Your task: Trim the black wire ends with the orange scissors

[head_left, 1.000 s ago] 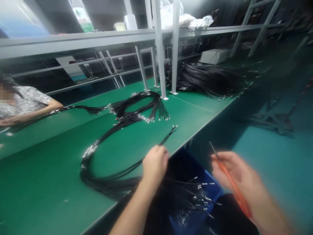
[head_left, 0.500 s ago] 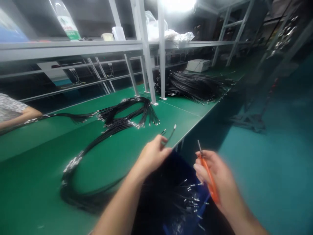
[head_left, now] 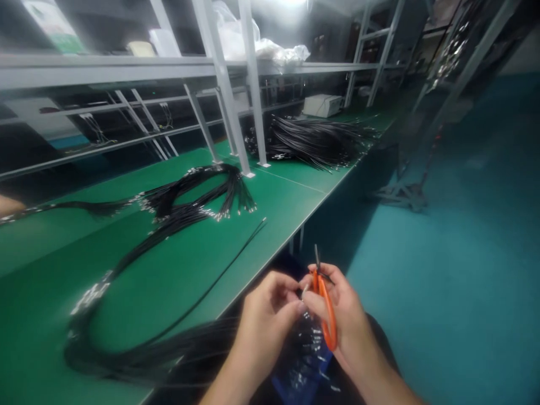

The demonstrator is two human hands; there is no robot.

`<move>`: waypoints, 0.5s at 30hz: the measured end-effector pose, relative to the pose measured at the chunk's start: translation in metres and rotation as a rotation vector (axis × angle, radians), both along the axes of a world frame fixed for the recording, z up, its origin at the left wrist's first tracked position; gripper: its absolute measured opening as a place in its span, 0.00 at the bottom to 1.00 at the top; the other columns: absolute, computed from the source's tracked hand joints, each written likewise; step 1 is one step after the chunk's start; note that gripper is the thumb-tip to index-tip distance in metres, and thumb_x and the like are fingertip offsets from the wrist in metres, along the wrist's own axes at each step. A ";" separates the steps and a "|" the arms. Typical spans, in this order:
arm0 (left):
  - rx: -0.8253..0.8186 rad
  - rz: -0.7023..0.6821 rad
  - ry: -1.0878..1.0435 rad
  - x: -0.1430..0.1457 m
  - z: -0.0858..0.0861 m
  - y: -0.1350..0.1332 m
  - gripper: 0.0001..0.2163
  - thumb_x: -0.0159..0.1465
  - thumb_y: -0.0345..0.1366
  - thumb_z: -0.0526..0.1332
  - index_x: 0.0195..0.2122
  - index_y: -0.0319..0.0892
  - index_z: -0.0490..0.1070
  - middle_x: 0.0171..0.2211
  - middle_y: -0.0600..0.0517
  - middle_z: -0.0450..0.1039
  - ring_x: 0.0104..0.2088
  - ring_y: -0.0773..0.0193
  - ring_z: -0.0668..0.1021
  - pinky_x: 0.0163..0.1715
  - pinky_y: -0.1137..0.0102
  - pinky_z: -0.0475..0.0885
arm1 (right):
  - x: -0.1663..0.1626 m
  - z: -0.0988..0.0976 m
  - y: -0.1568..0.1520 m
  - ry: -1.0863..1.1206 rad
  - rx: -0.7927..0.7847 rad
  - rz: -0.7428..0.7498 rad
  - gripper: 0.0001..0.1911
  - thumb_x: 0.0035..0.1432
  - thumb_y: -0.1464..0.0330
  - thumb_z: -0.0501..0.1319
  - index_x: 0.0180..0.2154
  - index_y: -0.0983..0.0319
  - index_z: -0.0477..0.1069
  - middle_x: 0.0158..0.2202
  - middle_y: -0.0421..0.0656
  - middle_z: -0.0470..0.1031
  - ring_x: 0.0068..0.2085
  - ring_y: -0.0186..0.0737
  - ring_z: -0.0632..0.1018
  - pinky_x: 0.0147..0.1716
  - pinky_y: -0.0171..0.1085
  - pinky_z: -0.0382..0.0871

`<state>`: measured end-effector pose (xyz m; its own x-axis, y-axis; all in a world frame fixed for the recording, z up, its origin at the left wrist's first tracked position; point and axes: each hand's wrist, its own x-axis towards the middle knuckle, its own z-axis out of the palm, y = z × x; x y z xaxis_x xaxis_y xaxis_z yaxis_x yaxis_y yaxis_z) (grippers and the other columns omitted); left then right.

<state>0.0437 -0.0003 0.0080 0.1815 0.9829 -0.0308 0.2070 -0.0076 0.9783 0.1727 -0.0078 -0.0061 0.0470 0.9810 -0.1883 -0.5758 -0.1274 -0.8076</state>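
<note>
My left hand is closed in a pinch on the metal-tipped end of a thin black wire, close to my body past the bench edge. My right hand grips orange-handled snips, blades pointing up, right against the left fingertips. Below both hands a blue bin holds several black wires with metal terminals. A long looped bundle of black wires lies on the green bench, and one single black wire runs across the bench surface.
A larger heap of black wires lies further along the bench by a white box. Grey shelf posts stand on the bench. Another person's arm shows at the far left. Teal floor is to the right.
Both hands came together near my body: the left pulled back from the bench edge with a wire end, the right brought the snips in to meet it. The view swung right.
</note>
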 end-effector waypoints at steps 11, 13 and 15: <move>-0.075 0.044 0.070 -0.009 0.001 -0.006 0.07 0.55 0.34 0.65 0.24 0.39 0.70 0.20 0.56 0.68 0.23 0.69 0.68 0.23 0.76 0.62 | -0.003 0.005 0.003 0.015 0.069 -0.144 0.17 0.47 0.71 0.68 0.38 0.58 0.64 0.26 0.34 0.72 0.23 0.28 0.69 0.25 0.29 0.64; -0.098 0.043 -0.001 -0.011 -0.001 -0.006 0.07 0.54 0.35 0.66 0.24 0.39 0.70 0.20 0.57 0.68 0.22 0.70 0.68 0.23 0.77 0.61 | -0.004 0.003 0.001 0.043 0.052 -0.077 0.17 0.48 0.73 0.67 0.39 0.58 0.64 0.29 0.36 0.74 0.25 0.28 0.70 0.26 0.29 0.64; -0.105 0.045 -0.039 -0.012 -0.002 -0.006 0.07 0.54 0.34 0.66 0.23 0.39 0.69 0.19 0.57 0.68 0.22 0.70 0.68 0.23 0.77 0.61 | -0.005 0.001 -0.001 0.055 0.026 -0.017 0.18 0.48 0.74 0.67 0.39 0.58 0.64 0.30 0.37 0.75 0.26 0.29 0.71 0.26 0.29 0.65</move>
<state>0.0319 -0.0060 0.0056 0.1402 0.9818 -0.1278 0.1667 0.1039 0.9805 0.1673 -0.0090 -0.0056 0.0537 0.9847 -0.1658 -0.6214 -0.0970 -0.7774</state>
